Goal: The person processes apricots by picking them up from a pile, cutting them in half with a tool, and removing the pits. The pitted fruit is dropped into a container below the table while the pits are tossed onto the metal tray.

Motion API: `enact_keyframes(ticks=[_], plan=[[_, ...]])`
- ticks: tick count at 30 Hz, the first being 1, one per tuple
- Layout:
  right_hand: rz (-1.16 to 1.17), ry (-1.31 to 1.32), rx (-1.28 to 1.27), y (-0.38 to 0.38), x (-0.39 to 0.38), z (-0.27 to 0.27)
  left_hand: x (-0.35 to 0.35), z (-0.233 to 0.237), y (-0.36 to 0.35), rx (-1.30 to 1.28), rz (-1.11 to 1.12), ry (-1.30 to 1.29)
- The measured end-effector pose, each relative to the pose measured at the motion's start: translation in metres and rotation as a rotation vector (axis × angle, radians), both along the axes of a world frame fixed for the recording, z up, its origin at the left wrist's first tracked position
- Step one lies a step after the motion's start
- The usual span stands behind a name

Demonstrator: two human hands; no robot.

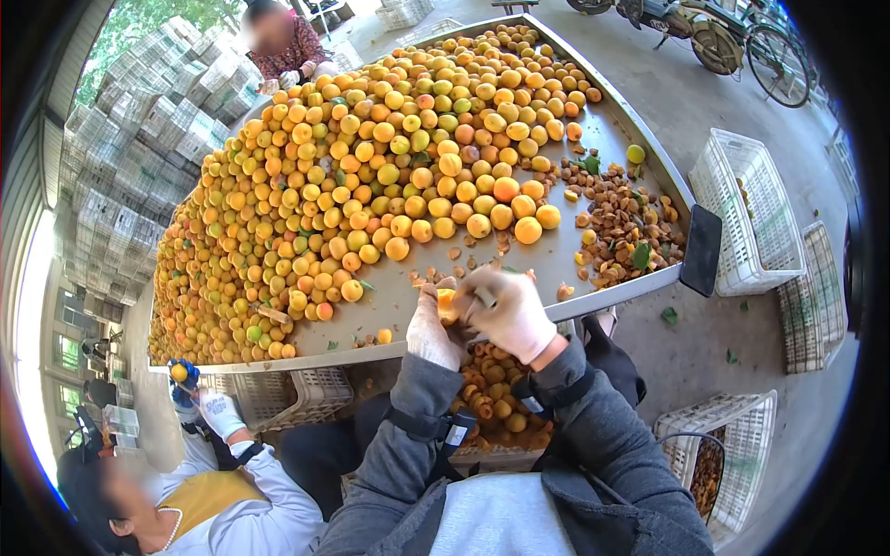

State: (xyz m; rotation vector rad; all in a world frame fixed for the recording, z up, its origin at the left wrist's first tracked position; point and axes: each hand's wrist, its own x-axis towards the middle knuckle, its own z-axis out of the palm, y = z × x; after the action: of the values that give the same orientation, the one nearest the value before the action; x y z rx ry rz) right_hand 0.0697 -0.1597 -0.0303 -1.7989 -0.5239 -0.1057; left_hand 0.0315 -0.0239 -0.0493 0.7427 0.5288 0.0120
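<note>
My left hand (pixel 433 332), in a whitish glove, is closed round an orange apricot (pixel 447 305) above the table's near edge. My right hand (pixel 512 313), also gloved, is right beside it with its fingers curled. A small greyish piece shows between the right fingers, too blurred to name. Below both hands stands a crate of opened apricot halves (pixel 501 394). Ahead, a large heap of whole apricots (pixel 371 176) covers much of the metal table (pixel 408 324). Loose apricot stones (pixel 630 227) lie piled at the right corner.
A dark phone-like slab (pixel 702 250) stands at the table's right corner. White plastic crates (pixel 756 218) are on the floor to the right, with another crate (pixel 742 445) nearer. One co-worker (pixel 222 491) sits at my left; another person (pixel 283 46) is across the table.
</note>
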Motion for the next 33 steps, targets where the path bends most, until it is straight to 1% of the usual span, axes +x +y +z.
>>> enact_keyframes(ticks=[1, 2, 3, 4, 5, 6, 7, 9, 10, 11, 12, 13, 14, 15, 17, 18, 19, 21, 23, 25, 27, 28, 30, 31, 32, 33], plan=[[-0.074, 0.18, 0.072, -0.004, 0.004, 0.011, -0.003, -0.008, 0.01, 0.0, 0.004, -0.001], [-0.158, 0.091, -0.002, -0.008, 0.011, 0.01, -0.003, -0.024, 0.023, -0.153, -0.082, -0.083], [-0.244, 0.0, -0.075, -0.01, 0.016, 0.012, 0.0, -0.017, 0.023, -0.305, -0.171, -0.166], [-0.244, -0.002, -0.073, -0.01, 0.013, 0.015, -0.001, -0.013, 0.018, -0.194, -0.087, -0.066], [-0.106, 0.017, -0.155, -0.011, 0.007, 0.018, -0.001, -0.008, 0.013, -0.193, -0.088, -0.064], [0.034, 0.035, -0.238, -0.01, 0.001, 0.02, -0.001, -0.002, 0.009, -0.148, -0.039, -0.051], [0.12, -0.112, -0.169, -0.006, -0.004, 0.013, 0.0, 0.0, 0.006, -0.103, 0.014, -0.039], [0.097, -0.175, -0.299, 0.005, -0.013, 0.002, -0.001, -0.002, 0.008, -0.098, 0.026, -0.011], [0.109, -0.177, -0.297, 0.006, -0.013, 0.002, -0.002, -0.003, 0.009, -0.092, 0.029, 0.016], [0.125, -0.123, -0.253, 0.007, -0.011, 0.004, -0.005, -0.003, 0.007, -0.09, 0.042, 0.01], [0.14, -0.071, -0.208, 0.007, -0.009, 0.005, -0.009, -0.001, 0.004, -0.029, -0.003, -0.02], [0.149, -0.075, -0.205, 0.007, -0.006, 0.004, -0.015, 0.001, 0.003, 0.033, -0.05, -0.046], [0.14, 0.147, 0.021, 0.005, -0.005, 0.002, -0.025, 0.005, 0.006, 0.04, -0.142, -0.102], [0.129, 0.369, 0.244, 0.003, -0.002, 0.0, -0.035, 0.008, 0.007, 0.04, -0.135, -0.103], [0.061, 0.395, 0.33, -0.002, 0.004, -0.001, -0.053, 0.015, 0.01, 0.351, -0.466, -0.118], [0.029, 0.41, 0.312, -0.005, 0.005, 0.001, -0.06, 0.025, 0.016, 0.594, -0.628, -0.129], [-0.004, 0.427, 0.293, -0.008, 0.006, 0.004, -0.06, 0.027, 0.025, 0.591, -0.632, -0.124], [-0.011, 0.48, 0.33, -0.012, 0.005, 0.014, -0.051, 0.03, 0.043, 0.816, -0.461, -0.277], [-0.015, 0.523, 0.369, -0.016, 0.005, 0.021, -0.025, 0.042, 0.068, 1.072, -0.316, -0.178], [-0.009, 0.589, 0.454, -0.019, 0.006, 0.024, 0.013, 0.028, 0.108, 2.017, -0.154, 0.188], [-0.017, 0.558, 0.447, -0.019, 0.006, 0.02, 0.04, 0.005, 0.142, 2.112, -0.142, 0.606], [-0.022, 0.533, 0.438, -0.018, 0.006, 0.018, 0.044, 0.002, 0.148, 2.116, -0.147, 0.595], [-0.018, 0.543, 0.454, -0.016, 0.006, 0.013, 0.046, -0.007, 0.156, 1.975, -0.506, 0.801], [-0.005, 0.553, 0.468, -0.015, 0.007, 0.013, 0.05, -0.02, 0.166, 1.977, -0.51, 0.793], [-0.023, 0.518, 0.402, -0.015, 0.008, 0.015, 0.054, -0.038, 0.178, 1.996, -0.533, 0.749], [-0.027, 0.52, 0.401, -0.014, 0.007, 0.016, 0.055, -0.035, 0.175, 2.012, -0.556, 0.709]])
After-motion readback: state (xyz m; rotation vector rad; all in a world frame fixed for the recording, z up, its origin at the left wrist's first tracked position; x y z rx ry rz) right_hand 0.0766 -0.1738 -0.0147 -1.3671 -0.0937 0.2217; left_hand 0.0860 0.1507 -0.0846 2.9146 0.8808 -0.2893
